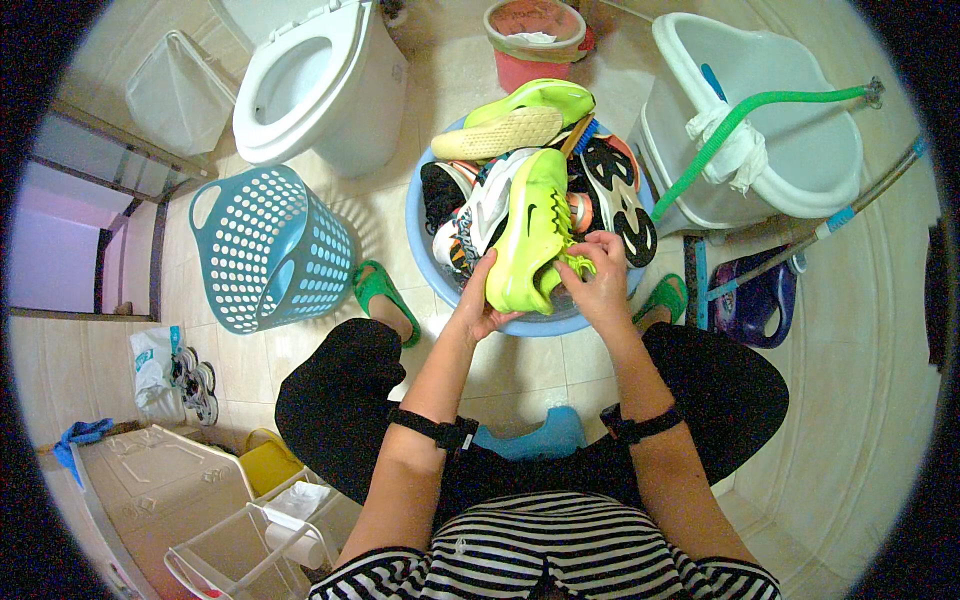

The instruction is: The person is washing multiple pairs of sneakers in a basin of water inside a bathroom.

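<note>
A neon yellow Nike sneaker (529,225) lies tilted over the blue plastic basin (415,240), its heel towards me. My left hand (480,304) grips it at the heel. The fingers of my right hand (600,285) pinch its yellow laces (577,262) near the collar. Under and around it, the basin holds several other shoes, among them a white sneaker (491,187) and an upturned shoe with a black and white sole (619,195). A second neon yellow shoe (540,97) rests at the far rim, with a pale insole (499,133) and a blue-bristled brush (583,136) by it.
A blue perforated laundry basket (277,255) and a toilet (307,82) stand left. Behind the basin is a red bin (525,71). To the right are a white tub (750,127), a green hose (750,120) and a purple jug (754,300). A blue stool (544,435) shows beneath me.
</note>
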Available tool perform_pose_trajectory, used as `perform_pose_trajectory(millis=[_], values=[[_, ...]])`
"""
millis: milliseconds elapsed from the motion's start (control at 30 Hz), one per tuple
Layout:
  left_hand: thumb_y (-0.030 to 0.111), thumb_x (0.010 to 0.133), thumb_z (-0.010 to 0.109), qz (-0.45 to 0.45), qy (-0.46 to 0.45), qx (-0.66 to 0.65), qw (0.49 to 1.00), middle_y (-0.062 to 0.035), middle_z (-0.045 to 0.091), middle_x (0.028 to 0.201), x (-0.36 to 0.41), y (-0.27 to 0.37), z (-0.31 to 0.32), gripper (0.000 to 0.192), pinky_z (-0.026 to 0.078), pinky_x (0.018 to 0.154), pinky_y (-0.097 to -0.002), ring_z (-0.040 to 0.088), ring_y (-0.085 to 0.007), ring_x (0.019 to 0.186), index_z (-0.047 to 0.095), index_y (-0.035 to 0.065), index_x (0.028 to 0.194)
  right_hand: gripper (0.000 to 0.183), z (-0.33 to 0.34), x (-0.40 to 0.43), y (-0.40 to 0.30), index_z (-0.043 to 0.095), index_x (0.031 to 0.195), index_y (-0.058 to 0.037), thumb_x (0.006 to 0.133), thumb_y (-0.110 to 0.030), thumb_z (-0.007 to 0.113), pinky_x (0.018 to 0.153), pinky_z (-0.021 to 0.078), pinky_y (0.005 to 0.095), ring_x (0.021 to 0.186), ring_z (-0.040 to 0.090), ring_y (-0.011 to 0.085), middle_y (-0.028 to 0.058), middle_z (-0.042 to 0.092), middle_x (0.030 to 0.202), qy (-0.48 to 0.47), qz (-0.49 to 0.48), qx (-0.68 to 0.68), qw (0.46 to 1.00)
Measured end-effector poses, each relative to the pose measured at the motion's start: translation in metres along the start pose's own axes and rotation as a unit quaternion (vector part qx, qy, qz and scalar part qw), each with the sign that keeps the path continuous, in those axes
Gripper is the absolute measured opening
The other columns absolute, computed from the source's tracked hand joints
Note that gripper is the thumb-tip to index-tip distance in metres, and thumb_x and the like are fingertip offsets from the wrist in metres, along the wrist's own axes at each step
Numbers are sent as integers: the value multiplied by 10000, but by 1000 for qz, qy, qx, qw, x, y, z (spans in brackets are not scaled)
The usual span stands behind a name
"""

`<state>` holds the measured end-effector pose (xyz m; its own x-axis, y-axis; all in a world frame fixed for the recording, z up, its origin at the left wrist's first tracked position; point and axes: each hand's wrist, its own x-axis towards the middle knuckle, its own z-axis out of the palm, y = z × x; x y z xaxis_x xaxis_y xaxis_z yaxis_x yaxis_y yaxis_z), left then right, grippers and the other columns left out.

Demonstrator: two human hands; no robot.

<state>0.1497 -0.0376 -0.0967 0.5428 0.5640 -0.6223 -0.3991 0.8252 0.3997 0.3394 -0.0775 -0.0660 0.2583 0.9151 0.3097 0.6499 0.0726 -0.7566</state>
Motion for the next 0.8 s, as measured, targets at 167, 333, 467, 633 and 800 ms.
perform_pose_trajectory(millis=[167, 333, 467, 633, 800], values=[[560, 856, 451, -11, 19, 7, 1000, -73, 629, 1060, -1, 0, 3, 559, 571, 685, -362, 652, -200, 863, 501, 130, 1209, 314, 0, -4, -3, 611, 849, -105, 593, -175, 781, 904, 293, 438, 1070, 419, 303, 111, 464, 1065, 6, -5, -87, 996], [578, 851, 446, -9, 7, 5, 1000, -60, 634, 1048, -1, 0, -1, 565, 573, 635, -337, 656, -191, 834, 510, 139, 1201, 352, 9, -2, -11, 614, 874, -93, 573, -177, 776, 906, 283, 444, 1069, 419, 300, 106, 468, 1087, 5, -17, -134, 991], [592, 841, 452, -3, 5, 10, 1000, -43, 640, 1030, 0, -4, 3, 568, 569, 606, -311, 656, -165, 814, 520, 151, 1192, 311, 17, 1, -1, 619, 884, -60, 604, -143, 725, 906, 278, 462, 1075, 427, 296, 112, 491, 1077, 8, -22, -164, 986], [547, 865, 436, 37, 30, 70, 996, -51, 637, 1045, 1, -11, 0, 522, 517, 691, -327, 631, -173, 847, 543, 140, 1174, 196, 4, 16, 4, 610, 909, -24, 723, -85, 617, 857, 404, 411, 964, 542, 320, 162, 567, 1015, 20, -33, -41, 998], [356, 882, 475, 275, 240, 550, 751, -234, 564, 1127, 18, -21, -3, 423, 410, 901, -402, 547, -328, 1040, 589, 11, 1100, 163, 3, 19, -14, 593, 937, 1, 798, -80, 563, 811, 446, 376, 882, 581, 324, 161, 609, 918, -31, -15, -45, 998]])
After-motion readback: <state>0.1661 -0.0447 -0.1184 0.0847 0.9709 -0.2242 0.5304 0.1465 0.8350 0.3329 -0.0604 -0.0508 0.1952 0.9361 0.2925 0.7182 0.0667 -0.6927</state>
